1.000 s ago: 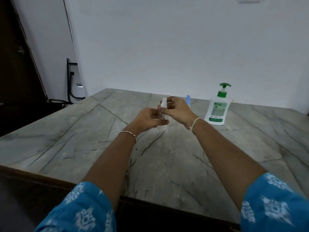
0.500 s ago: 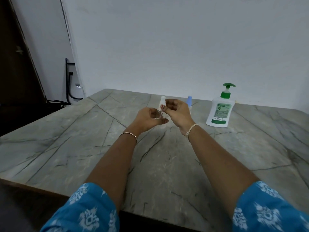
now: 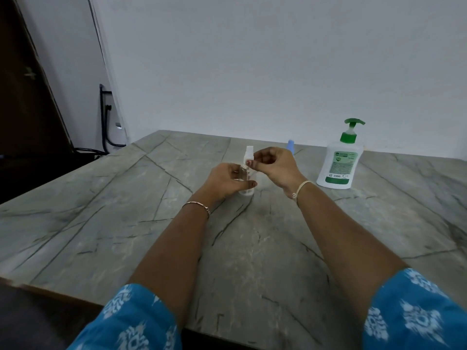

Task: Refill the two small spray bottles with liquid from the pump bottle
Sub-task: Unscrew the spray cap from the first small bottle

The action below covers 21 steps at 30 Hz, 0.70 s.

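Observation:
A small clear spray bottle stands at the middle of the marble table. My left hand grips its body. My right hand pinches its white spray cap at the neck. Behind my right hand a second small bottle with a blue cap shows only its top. The white pump bottle with a green pump head stands upright to the right, apart from both hands.
A white wall runs along the table's far edge. A dark door and a black cable at a wall outlet are at the left. The table's near edge lies under my forearms.
The view has shifted slightly. My hands stay on the clear bottle and its cap; the bottle's base now shows below my left hand.

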### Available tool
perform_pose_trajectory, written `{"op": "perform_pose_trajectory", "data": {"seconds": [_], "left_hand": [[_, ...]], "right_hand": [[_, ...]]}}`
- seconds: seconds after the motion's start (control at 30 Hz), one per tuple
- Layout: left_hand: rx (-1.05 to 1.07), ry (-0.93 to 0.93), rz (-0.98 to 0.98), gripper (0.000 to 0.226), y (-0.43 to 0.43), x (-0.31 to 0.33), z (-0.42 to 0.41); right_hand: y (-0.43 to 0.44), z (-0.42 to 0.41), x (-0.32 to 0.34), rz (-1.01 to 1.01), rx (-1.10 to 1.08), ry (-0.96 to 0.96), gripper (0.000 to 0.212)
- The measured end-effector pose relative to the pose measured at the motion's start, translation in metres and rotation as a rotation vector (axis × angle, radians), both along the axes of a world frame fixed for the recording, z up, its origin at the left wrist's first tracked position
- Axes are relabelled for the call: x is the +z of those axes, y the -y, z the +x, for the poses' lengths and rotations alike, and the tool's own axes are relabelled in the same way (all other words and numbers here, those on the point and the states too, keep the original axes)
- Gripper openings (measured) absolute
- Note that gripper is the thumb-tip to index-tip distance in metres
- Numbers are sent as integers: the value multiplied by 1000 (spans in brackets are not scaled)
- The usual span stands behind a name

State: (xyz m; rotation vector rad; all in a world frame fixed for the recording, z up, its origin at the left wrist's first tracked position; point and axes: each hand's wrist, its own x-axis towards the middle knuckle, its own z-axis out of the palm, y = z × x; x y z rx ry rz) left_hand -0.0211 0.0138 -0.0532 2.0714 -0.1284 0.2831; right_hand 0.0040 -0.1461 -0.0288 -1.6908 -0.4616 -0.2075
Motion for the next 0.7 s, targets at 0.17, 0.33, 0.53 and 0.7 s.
{"op": "perform_pose_trajectory", "data": {"seconds": [0.17,0.33,0.53,0.7], "left_hand": [[-8,1,41,41,-1,2,-1],[-27,-20,12,42,-4,1,-2],[-34,-43,-69,37,-2,-2,1],[-34,-47,-97,42,0,0,-3]], "right_hand": [[-17,-3,0,-49,5,20,37],[-29,-2,4,-129,-18,92,22],[6,0,5,12,2,-29,39],[-3,0,8,-76,57,-22,40]]}}
